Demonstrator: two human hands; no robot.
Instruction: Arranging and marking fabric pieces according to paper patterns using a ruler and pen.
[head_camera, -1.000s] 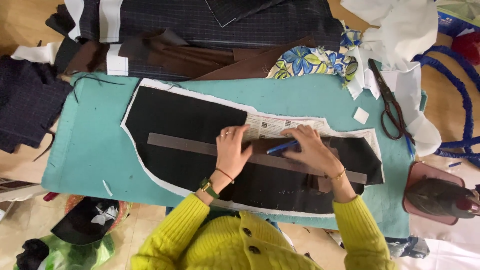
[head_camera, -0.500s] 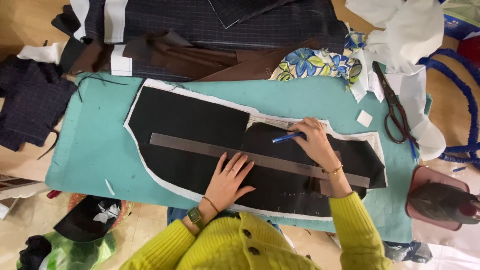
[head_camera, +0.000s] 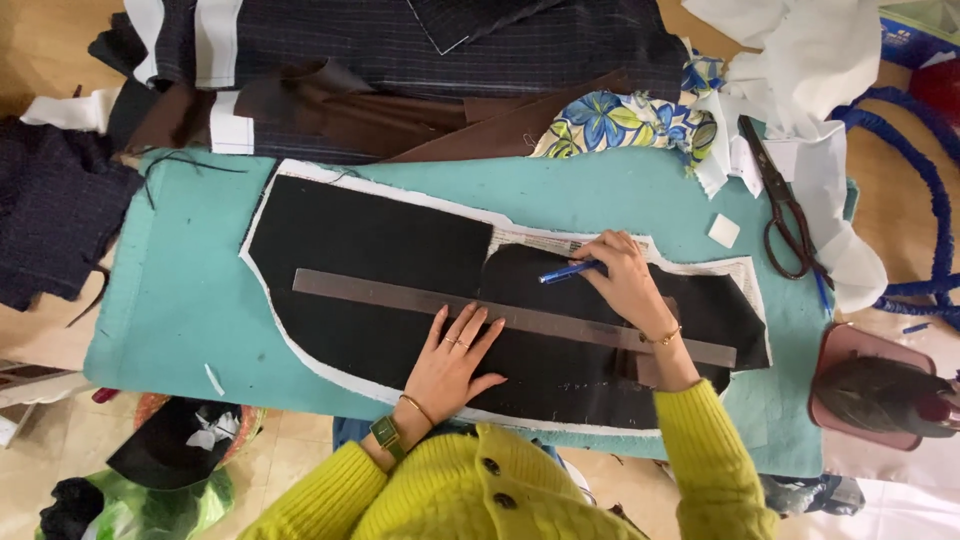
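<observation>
Head view, single camera looking down on a teal work board (head_camera: 170, 300).

Landmark: the long grey metal ruler (head_camera: 400, 296), which lay slantwise across a black fabric piece (head_camera: 370, 250) resting on a white-edged paper pattern (head_camera: 290, 345).

Left hand (head_camera: 450, 355) lay flat on the black fabric with its fingertips touching the ruler's near edge, about midway along it. Fingers were spread wide and held nothing; the palm pressed down. Half a second before it sat in much the same spot, and a second before it was up at the ruler beside the right hand. Judged: it had dropped back to pin cloth and ruler in place.

Right hand (head_camera: 628, 285) sat over the ruler toward its right end, fingers pinched narrow around a blue pen (head_camera: 566, 271). The pen tip pointed left and rested on the fabric just beyond the ruler's far edge, near a strip of printed paper (head_camera: 545, 243). Since the earlier frames the pen had shifted only slightly. Judged: marking was in hand, not finished.

Beyond the ruler's right end: a small white chalk block (head_camera: 723, 231) and dark scissors (head_camera: 780, 215), both well apart from the hands. Past the ruler's far side: floral cloth (head_camera: 620, 120) and dark striped fabric (head_camera: 400, 40). An iron (head_camera: 880, 395) stood off the board's right edge.
</observation>
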